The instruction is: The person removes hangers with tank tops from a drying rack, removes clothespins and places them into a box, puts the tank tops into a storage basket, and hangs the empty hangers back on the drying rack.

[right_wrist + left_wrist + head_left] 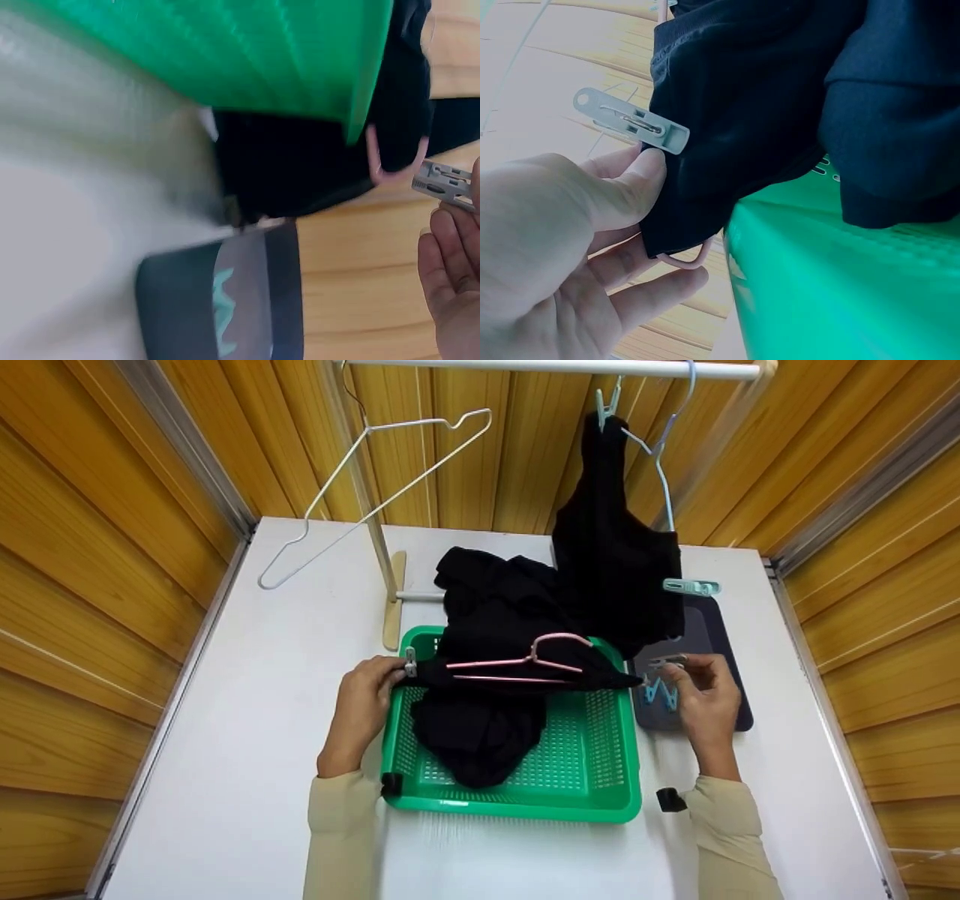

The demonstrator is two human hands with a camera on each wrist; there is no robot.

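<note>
A black garment (495, 634) lies across the green basket (510, 808), with a pink hanger (491, 663) at it. At its left end, my left hand (362, 701) pinches the cloth edge between thumb and forefinger. A grey clothespin (634, 124) is clipped on that edge, just above the thumb. Right of the basket, my right hand (709, 709) pinches another grey clothespin (444, 184) near the hanger's pink end, which sticks out of the cloth. Whether that clothespin touches the hanger is unclear. More black cloth (480, 735) lies inside the basket.
A dark tray (709, 637) with blue clothespins (661, 694) is on the right. Behind stands a white rack bar (555, 366). From it hang a bare white hanger (375, 510) and a black garment (611, 532) with pale green clothespins (690, 586) on a blue hanger (661, 457).
</note>
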